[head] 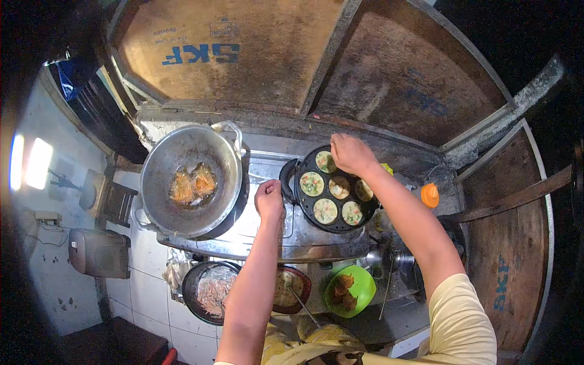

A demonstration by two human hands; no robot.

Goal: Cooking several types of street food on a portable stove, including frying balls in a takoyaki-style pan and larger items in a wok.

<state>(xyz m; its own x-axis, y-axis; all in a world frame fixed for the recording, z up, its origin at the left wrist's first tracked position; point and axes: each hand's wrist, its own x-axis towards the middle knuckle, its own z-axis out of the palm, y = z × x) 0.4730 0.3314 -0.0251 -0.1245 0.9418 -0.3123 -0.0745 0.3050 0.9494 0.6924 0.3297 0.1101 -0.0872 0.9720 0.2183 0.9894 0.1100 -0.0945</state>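
Observation:
A black multi-hole pan (341,224) sits on the right side of the metal gas stove (267,246). Its round wells hold pale batter cakes flecked with green and orange, such as the cake (312,184) at left. My right hand (353,155) is above the pan's far edge, fingertips pinched together and partly hiding the wells; whether something thin is between them cannot be made out. Just left of the pan's black handle (287,181), my left hand (269,199) is curled closed, with no object visible in it. Browned pieces (193,185) fry in bubbling oil inside a large metal wok (157,182) at left.
Below the stove are a dark pan of pale strips (214,291), a batter bowl (292,292) with a ladle (305,309), and a green plate (362,292) of fried pieces (345,292). An orange-capped bottle (430,195) stands at right. Wooden panels (255,68) border the back.

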